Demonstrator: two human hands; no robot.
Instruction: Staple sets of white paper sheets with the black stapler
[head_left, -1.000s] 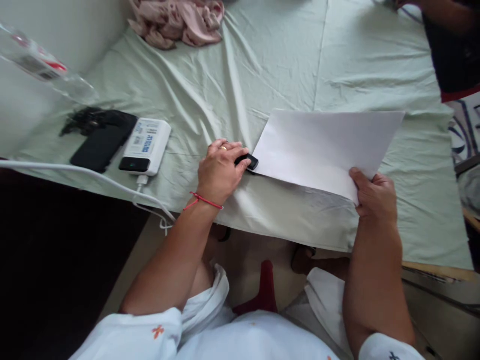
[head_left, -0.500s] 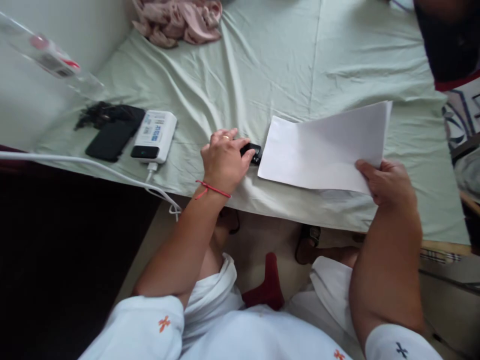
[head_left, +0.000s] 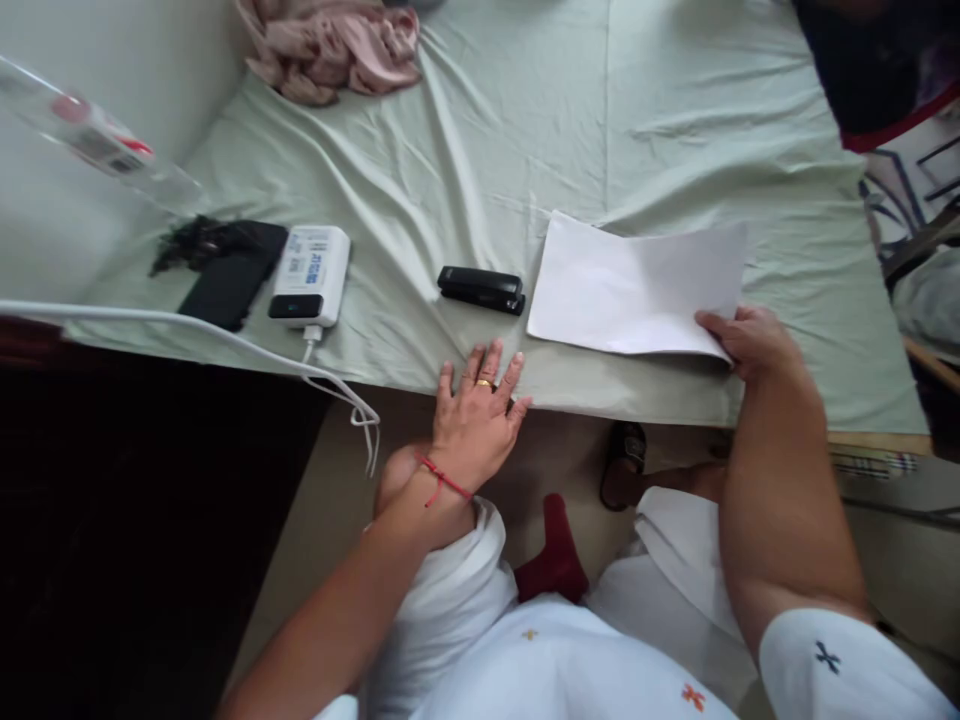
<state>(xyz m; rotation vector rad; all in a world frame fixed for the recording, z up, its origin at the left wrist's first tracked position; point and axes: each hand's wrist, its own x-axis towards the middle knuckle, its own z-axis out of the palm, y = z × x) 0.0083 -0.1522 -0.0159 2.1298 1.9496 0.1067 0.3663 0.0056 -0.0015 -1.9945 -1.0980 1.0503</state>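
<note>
From here I see the left forearm (head_left: 360,585) slanting between one and two o'clock; the left hand (head_left: 478,418) lies palm down, fingers (head_left: 511,372) fanned around twelve; right elbow bent, the right hand (head_left: 759,340) pinches, thumb (head_left: 712,321) uppermost, aimed at ten.

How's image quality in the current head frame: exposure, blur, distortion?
Head view: dark area at lower left near black, detail lost; head view: paper bright, with only faint shading; head view: clear bottle looks stretched toward the edge, likely lens distortion, its print too soft to read; head view: left hand slightly soft, spread fingers still distinct.
</note>
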